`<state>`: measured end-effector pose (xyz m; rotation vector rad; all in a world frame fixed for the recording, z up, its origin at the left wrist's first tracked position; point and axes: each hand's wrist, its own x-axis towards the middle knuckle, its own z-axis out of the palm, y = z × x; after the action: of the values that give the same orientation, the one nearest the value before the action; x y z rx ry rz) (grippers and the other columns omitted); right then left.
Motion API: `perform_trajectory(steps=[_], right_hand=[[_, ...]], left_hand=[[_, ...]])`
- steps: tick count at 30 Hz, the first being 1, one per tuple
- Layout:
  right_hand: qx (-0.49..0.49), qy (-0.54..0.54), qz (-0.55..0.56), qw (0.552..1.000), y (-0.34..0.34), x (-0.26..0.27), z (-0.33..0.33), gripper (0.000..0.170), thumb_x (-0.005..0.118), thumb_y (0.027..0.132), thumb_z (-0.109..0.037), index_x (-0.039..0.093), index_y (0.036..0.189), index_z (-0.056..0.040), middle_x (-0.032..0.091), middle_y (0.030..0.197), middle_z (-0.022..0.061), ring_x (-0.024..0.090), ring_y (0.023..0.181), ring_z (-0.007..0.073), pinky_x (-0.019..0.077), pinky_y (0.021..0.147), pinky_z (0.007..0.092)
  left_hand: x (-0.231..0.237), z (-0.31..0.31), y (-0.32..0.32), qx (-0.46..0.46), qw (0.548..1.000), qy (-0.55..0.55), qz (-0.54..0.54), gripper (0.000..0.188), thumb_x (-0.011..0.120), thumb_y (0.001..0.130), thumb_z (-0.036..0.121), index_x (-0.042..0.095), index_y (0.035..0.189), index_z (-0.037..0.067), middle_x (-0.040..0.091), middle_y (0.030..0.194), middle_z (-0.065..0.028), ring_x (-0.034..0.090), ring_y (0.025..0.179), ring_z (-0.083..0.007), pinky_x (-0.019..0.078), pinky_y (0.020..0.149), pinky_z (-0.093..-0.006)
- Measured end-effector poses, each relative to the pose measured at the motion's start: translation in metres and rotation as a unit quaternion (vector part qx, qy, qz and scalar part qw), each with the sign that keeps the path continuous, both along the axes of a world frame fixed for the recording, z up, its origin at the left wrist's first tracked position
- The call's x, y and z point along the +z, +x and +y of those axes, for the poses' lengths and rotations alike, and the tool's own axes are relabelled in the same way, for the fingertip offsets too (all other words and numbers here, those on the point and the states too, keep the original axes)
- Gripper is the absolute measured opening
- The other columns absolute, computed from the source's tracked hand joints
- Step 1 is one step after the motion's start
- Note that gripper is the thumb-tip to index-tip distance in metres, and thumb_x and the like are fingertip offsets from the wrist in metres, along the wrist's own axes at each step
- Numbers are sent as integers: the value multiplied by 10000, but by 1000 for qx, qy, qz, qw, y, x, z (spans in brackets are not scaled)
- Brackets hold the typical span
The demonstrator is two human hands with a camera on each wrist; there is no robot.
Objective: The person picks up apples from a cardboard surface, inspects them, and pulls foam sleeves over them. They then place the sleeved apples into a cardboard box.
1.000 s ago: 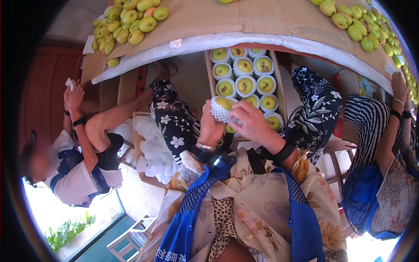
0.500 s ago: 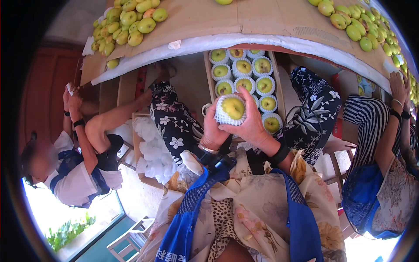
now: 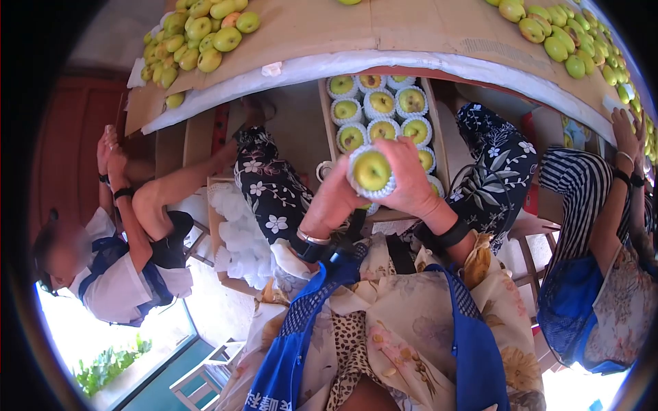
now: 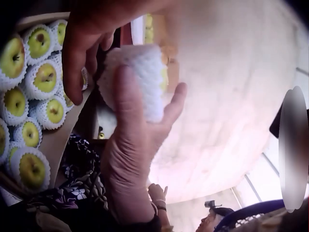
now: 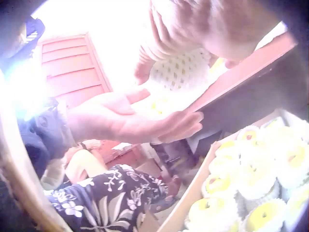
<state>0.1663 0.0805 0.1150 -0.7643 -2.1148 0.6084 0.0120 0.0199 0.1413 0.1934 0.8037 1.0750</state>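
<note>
A green apple (image 3: 371, 170) in a white foam net is held between both hands above the near end of a box. My left hand (image 3: 333, 198) cups it from the left and below; in the left wrist view the thumb of this hand (image 4: 129, 140) lies along the foam net (image 4: 145, 79). From the right, my right hand (image 3: 412, 183) grips the netted apple, its fingers bent over the far side. The right wrist view shows the net (image 5: 179, 71) between the right hand (image 5: 198, 29) and the left palm (image 5: 140, 121).
Netted apples (image 3: 380, 103) fill rows in the box (image 3: 441, 130) under the table edge. Loose apples lie in piles (image 3: 199, 31) on the cardboard-covered table (image 3: 329, 34). White foam nets (image 3: 240, 236) fill a carton at the left. People sit on both sides.
The netted apple has turned from its side to show its top, and sits slightly closer to the right. My right hand moved from pulling at the net's end to gripping the apple's side.
</note>
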Motion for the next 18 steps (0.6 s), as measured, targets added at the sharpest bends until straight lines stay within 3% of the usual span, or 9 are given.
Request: perform_trajectory(steps=[1,2,4,5,7,10,11,13,18], right_hand=[[36,34,-21,999,-2,-3,0,895,796,550,-291,361,1280,-11,509,1132,131,488,1063,279,330,917,438],[37,35,-20,998,-2,-3,0,895,796,550,-291,361,1280,-11,509,1132,131,488,1063,279,330,917,438],[57,-90,-47,993,-1,6,-3,945,804,547,-342,339,1297,-6,457,1213,160,441,1139,310,309,955,442],[54,-89,-47,993,1,6,-4,945,804,547,-342,339,1297,-6,457,1213,160,441,1139,310,309,955,442],[48,-163,59,984,5,3,-7,1065,843,502,-387,287,1321,6,361,1320,195,347,1234,350,288,1014,426],[36,-207,117,971,5,6,-4,1055,817,524,-433,287,1331,-9,302,1353,204,330,1243,371,257,1026,424],[32,-206,116,971,3,7,-4,1055,817,524,-433,287,1331,-9,302,1353,204,330,1243,371,257,1026,424],[60,-102,14,993,-5,7,-8,1026,821,523,-403,307,1317,-5,350,1320,202,355,1225,358,290,1008,411],[72,-130,-13,989,-9,-8,-7,965,817,530,-350,341,1298,-10,418,1265,196,396,1189,350,323,988,407]], left_hand=[[0,-2,5,12,999,36,17,471,481,913,340,389,1283,64,482,1246,-90,495,1134,-215,444,919,-414],[-4,-2,7,14,999,37,18,471,481,913,340,389,1283,64,482,1246,-90,495,1134,-215,444,919,-414],[-19,-3,10,51,995,-22,79,427,551,886,226,423,1256,57,520,1195,-90,526,1094,-200,451,919,-396],[-25,-2,12,93,994,-3,63,411,588,855,128,447,1232,48,542,1159,-93,547,1059,-195,463,908,-394],[-22,-1,11,104,993,13,51,403,585,854,115,447,1226,46,542,1154,-90,548,1056,-196,468,903,-393],[-27,0,6,112,992,23,53,400,588,848,92,444,1217,41,544,1140,-87,549,1052,-197,475,896,-384],[-29,1,7,105,992,19,62,405,594,842,80,442,1215,37,546,1130,-86,548,1051,-198,478,893,-378],[-19,1,14,101,993,9,59,417,601,836,63,432,1216,34,546,1126,-90,554,1039,-190,483,880,-353],[-27,-2,8,77,993,13,89,436,608,834,61,418,1225,33,543,1129,-93,560,1025,-177,491,860,-317]])
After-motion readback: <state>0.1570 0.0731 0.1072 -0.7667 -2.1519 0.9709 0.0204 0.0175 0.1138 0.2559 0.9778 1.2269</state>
